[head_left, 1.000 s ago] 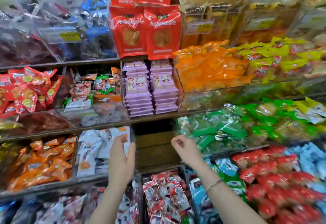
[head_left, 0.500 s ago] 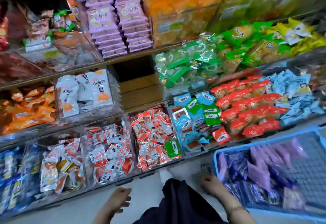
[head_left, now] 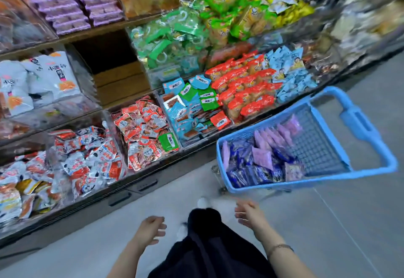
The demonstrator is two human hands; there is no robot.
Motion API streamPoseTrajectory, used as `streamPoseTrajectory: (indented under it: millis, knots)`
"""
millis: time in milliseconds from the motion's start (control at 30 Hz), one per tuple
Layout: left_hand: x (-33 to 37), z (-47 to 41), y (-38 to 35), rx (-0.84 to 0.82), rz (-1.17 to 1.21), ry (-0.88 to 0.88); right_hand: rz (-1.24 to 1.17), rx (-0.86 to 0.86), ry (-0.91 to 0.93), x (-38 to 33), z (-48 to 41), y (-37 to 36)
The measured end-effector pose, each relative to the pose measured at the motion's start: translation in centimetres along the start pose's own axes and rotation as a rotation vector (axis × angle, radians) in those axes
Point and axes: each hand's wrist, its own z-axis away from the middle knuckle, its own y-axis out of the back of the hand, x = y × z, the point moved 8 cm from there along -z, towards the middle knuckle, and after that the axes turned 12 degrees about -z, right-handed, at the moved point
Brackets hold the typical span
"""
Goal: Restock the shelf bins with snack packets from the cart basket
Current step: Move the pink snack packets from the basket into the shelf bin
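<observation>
A blue cart basket [head_left: 282, 184] stands on the floor at the right, holding purple packets [head_left: 263, 154] and dark blue packets [head_left: 244, 175]. Shelf bins full of snack packets fill the left and top of the view; one wooden bay [head_left: 113, 74] in the middle row holds no packets. My left hand [head_left: 149, 230] hangs low in front of me with loosely curled fingers, holding nothing. My right hand [head_left: 249, 213] is also relaxed and holds nothing, a little below the basket's near left corner.
Clear bins of red-and-white packets [head_left: 87, 159], red packets [head_left: 142, 131], blue and green packets [head_left: 188, 105] and red buns [head_left: 247, 89] line the lowest row. Grey floor [head_left: 349, 223] stretches right of the basket. My dark trousers and white shoes are below.
Both hands came down from the empty middle bay to waist height. The view swung down and right, bringing the blue basket fully into sight.
</observation>
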Motion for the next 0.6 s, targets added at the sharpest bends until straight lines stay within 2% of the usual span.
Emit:
streamPoseTrajectory:
  millis: [133,300,500,600]
  knots:
    - [3.1,0.3,-2.5,0.002,0.021,-0.064,-0.071,0.074,-0.028,-0.5,-0.4,5.2]
    - [7.7,-0.1,-7.0,0.007,0.032,-0.088,-0.041,0.116,-0.012,-4.2,-3.2,10.9]
    - [13.2,-1.2,-14.1,0.038,0.107,-0.066,0.174,0.05,0.125,-11.7,-8.8,16.0]
    - [15.1,-2.4,-17.8,0.075,0.098,-0.046,0.361,0.02,0.185,-15.4,-12.3,18.0]
